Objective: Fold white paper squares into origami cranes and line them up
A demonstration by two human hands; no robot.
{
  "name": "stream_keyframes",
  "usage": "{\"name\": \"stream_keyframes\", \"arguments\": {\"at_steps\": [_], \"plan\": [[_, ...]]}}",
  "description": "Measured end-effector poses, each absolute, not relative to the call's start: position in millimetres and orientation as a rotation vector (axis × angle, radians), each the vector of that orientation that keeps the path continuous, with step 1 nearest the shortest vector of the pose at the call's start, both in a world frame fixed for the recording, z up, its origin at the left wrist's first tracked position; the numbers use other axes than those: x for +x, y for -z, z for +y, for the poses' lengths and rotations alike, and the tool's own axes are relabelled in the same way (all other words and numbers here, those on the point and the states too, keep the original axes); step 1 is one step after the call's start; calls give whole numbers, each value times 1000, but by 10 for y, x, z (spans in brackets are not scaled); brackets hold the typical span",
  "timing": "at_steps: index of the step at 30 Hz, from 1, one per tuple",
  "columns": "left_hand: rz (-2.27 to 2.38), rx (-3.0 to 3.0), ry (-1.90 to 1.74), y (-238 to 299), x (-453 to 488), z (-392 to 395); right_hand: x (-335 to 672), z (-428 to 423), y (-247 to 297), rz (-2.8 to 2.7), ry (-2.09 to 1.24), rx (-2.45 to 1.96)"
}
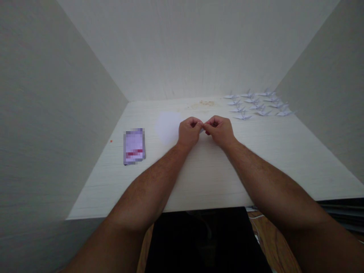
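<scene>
My left hand (189, 132) and my right hand (219, 131) meet above the middle of the white table, thumbs and fingertips pinched close together. Between them shows a sliver of small white folded paper (202, 130); the fingers hide most of it, so its shape cannot be made out. Just left of my left hand is a pale, blurry-edged white patch (167, 126), perhaps paper or light. Several white folded paper cranes (257, 107) stand in rows at the back right, beyond my right hand.
A phone-like object (134, 147) with a blurred-out lavender face lies at the left, near a small orange dot (111, 141). Brownish marks (206, 102) show on the table by the back wall (182, 57). Walls enclose the left, right and back sides.
</scene>
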State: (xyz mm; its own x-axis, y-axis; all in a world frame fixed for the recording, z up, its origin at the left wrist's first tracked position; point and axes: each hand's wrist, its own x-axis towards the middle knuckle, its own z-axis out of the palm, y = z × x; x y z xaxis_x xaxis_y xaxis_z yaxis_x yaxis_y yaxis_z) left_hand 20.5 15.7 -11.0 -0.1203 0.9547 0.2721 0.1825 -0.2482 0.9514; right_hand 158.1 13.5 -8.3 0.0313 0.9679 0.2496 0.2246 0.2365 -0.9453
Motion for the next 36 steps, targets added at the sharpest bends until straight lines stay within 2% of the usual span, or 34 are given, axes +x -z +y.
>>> {"name": "stream_keyframes", "arguments": {"at_steps": [15,22,29,36], "plan": [[1242,1456,-1436,110,187,166,1632,193,123,-1348,-924,-1173],[1237,1332,-1460,137,193,189,1604,212,113,-1465,-773,-1204],[992,1130,-1396,154,213,184,1632,230,141,-1292,-889,-1145],[955,1199,-1413,204,180,196,1595,235,159,-1258,-992,-1057]]}}
